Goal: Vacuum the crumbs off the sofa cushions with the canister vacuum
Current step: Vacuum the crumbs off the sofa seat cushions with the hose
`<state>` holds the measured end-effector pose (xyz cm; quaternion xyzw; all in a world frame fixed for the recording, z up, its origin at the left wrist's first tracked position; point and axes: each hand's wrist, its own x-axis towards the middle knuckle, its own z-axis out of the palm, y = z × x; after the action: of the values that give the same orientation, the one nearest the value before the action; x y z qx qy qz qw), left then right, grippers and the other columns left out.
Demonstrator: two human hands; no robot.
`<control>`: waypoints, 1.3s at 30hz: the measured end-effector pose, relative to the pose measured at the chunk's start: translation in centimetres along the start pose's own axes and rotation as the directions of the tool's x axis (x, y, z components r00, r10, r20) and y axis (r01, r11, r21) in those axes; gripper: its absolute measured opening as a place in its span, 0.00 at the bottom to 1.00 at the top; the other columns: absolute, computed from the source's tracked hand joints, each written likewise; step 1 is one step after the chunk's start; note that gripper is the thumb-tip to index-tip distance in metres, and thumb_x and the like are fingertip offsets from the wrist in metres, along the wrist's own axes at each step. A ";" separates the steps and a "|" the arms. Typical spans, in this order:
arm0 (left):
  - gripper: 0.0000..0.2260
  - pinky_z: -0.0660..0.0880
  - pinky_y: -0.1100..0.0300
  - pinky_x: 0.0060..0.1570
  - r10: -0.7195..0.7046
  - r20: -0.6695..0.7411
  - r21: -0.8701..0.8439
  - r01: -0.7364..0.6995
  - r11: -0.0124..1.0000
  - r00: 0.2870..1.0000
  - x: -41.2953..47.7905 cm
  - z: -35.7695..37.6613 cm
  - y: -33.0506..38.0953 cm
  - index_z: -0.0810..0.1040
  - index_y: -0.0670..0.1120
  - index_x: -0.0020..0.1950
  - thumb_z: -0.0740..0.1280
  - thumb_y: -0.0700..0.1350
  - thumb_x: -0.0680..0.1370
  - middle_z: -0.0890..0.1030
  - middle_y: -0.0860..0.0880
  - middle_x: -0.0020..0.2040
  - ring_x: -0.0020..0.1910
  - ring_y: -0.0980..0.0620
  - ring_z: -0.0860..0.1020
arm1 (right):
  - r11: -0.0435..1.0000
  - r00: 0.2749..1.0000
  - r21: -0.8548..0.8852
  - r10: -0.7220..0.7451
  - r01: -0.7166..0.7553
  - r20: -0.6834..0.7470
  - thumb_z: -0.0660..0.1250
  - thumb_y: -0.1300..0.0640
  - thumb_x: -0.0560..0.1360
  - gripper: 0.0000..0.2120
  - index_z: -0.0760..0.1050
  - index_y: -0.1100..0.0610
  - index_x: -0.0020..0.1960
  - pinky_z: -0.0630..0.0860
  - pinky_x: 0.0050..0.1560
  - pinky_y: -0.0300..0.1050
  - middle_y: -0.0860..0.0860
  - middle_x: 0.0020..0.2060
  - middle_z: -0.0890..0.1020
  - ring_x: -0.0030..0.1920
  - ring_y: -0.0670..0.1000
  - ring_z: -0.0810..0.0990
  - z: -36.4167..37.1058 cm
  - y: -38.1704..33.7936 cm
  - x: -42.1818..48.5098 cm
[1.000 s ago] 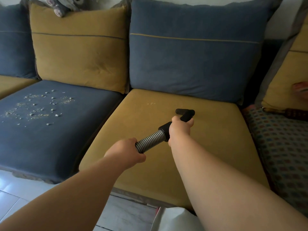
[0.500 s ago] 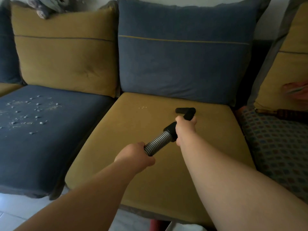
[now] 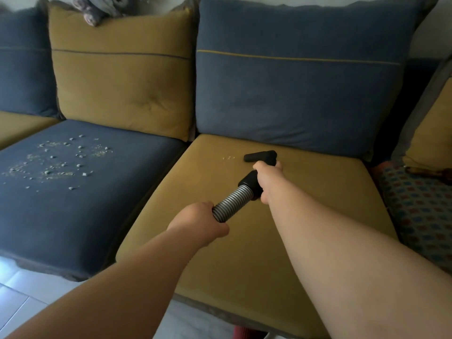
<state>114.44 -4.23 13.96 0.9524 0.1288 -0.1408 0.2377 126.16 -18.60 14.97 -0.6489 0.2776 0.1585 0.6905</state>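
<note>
grip: i had my right hand (image 3: 267, 178) closed on the nozzle (image 3: 261, 157), left hand (image 3: 200, 222) closed on the hose (image 3: 232, 200).
crumbs: a few (image 3: 228, 158) just left of the nozzle, on the yellow seat cushion (image 3: 318, 192).
risk: i judged the big scatter (image 3: 56, 160) on the blue seat cushion (image 3: 73, 216) could get missed.

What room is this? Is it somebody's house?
Probably a living room in a home: a sofa with a blue seat cushion and a mustard seat cushion, big back pillows, and a tiled floor.

Cloth sofa, plastic vacuum parts

Matt woven cloth is seen on the yellow seat cushion (image 3: 244, 241); the nozzle (image 3: 260, 156) is matt black plastic, the ribbed hose (image 3: 231, 201) faintly glossy grey.
</note>
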 end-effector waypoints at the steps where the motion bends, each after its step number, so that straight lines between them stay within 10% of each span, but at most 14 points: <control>1: 0.13 0.82 0.60 0.31 -0.005 -0.001 0.001 0.005 1.000 1.000 0.0 -0.2 -0.1 0.68 0.55 0.45 0.71 0.51 0.69 0.79 0.51 0.40 0.32 0.55 0.80 | 1.000 1.000 -0.013 -0.001 0.002 0.009 0.65 0.56 0.76 0.36 0.49 0.39 0.76 0.80 0.45 0.60 0.56 0.54 0.74 0.47 0.60 0.78 0.3 -0.1 0.1; 20: 0.13 0.82 0.60 0.32 -0.002 -0.011 -0.020 0.002 1.000 1.000 -0.5 -1.3 -2.2 0.69 0.53 0.48 0.71 0.51 0.70 0.79 0.51 0.40 0.32 0.55 0.81 | 0.992 0.993 -0.130 0.016 -0.001 0.114 0.66 0.57 0.75 0.34 0.54 0.42 0.74 0.80 0.37 0.62 0.58 0.54 0.74 0.47 0.62 0.79 3.3 -0.8 -0.2; 26: 0.14 0.81 0.62 0.32 0.013 -0.009 0.016 -0.012 1.000 1.000 -1.8 -1.5 -3.3 0.69 0.53 0.51 0.71 0.51 0.70 0.78 0.51 0.41 0.34 0.55 0.80 | 0.991 0.989 -0.130 0.046 -0.028 0.142 0.66 0.57 0.74 0.33 0.56 0.42 0.73 0.78 0.49 0.67 0.59 0.59 0.74 0.52 0.63 0.79 3.8 -0.1 -1.8; 39: 0.11 0.80 0.59 0.35 0.141 0.103 0.141 -0.154 0.978 0.985 -6.0 1.5 -0.2 0.71 0.55 0.45 0.70 0.52 0.68 0.77 0.53 0.40 0.35 0.55 0.78 | 0.999 0.983 0.041 0.035 -0.028 -0.178 0.65 0.54 0.77 0.36 0.48 0.38 0.76 0.78 0.33 0.55 0.57 0.59 0.73 0.46 0.60 0.78 -5.2 4.6 -6.5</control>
<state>108.49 -5.84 14.62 0.9669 0.0358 -0.1757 0.1817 117.41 -22.31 15.10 -0.6428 0.3516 0.1055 0.6724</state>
